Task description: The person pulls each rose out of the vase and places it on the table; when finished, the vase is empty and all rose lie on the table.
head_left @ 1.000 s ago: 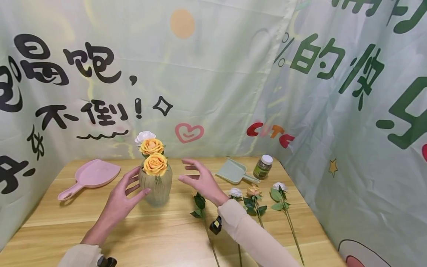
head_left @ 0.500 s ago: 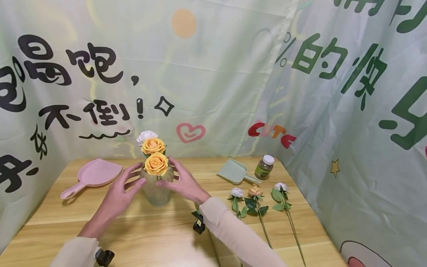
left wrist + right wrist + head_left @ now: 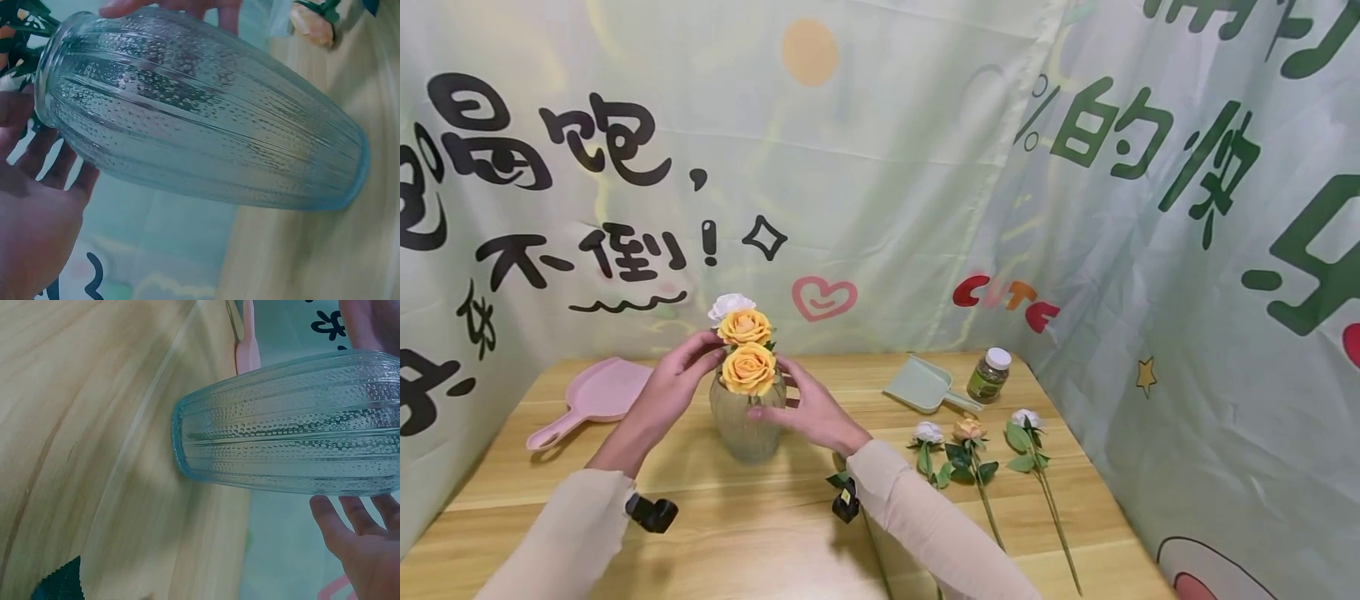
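Observation:
A ribbed clear glass vase (image 3: 748, 425) (image 3: 206, 112) (image 3: 287, 428) stands upright on the table, holding two yellow roses (image 3: 748, 368) and a white rose (image 3: 731, 307). My left hand (image 3: 681, 375) (image 3: 44, 206) is raised beside the vase's mouth, its fingers spread close to the rim and the lower blooms; whether they touch a stem cannot be told. My right hand (image 3: 816, 412) (image 3: 362, 550) grips the vase's upper right side, thumb across the front and fingers behind.
A pink dustpan (image 3: 598, 392) lies at the back left. Behind my right arm are a grey-green dustpan (image 3: 920, 385) and a lidded jar (image 3: 989, 375). Roses lie at the right: white (image 3: 928, 433), peach (image 3: 970, 430) and another white (image 3: 1026, 419).
My right hand has come in from the right onto the vase. My left hand has risen from the vase's side to its mouth by the flowers. The vase has hardly moved.

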{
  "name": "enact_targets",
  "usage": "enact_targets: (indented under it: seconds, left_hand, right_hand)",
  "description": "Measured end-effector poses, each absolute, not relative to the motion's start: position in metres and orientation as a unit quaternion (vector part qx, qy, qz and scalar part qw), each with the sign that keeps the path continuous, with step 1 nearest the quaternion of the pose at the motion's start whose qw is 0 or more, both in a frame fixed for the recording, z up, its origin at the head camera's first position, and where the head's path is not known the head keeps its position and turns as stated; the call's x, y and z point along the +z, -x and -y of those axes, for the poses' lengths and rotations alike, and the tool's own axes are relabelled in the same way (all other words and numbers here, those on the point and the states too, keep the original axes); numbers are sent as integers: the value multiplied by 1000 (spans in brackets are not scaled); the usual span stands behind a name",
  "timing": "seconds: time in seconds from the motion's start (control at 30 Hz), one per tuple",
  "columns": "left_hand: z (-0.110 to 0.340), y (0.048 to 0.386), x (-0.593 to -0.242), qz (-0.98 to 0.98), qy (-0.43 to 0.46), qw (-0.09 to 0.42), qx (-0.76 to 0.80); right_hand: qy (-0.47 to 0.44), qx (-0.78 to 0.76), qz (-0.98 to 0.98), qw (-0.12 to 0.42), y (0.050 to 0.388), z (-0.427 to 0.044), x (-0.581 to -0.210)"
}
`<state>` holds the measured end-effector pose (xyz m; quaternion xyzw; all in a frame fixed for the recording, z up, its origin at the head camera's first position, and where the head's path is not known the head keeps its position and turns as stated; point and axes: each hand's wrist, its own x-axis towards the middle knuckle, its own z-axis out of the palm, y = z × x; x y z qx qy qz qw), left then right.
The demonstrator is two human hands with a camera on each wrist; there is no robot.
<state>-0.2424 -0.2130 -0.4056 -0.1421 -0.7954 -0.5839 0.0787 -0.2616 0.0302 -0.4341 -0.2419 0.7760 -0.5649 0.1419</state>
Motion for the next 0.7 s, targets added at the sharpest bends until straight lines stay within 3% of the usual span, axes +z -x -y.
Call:
enact_targets:
  seconds: [0.13,0.3,0.53,0.7]
  left_hand:
    - [210,250,-400,798,147,19,-584]
    - [208,253,-401,774,174,7,-609]
    - [207,255,-396,779,174,41,-601]
    - [209,256,-380,789,142,112,-587]
  right_hand:
    - [247,-567,-772,144,263,-31,-433]
    - [254,-569,-769,144,263,-32,-433]
    - [257,-568,-769,143,263,-31,-435]
    - [253,-567,-771,141,264,-30,-437]
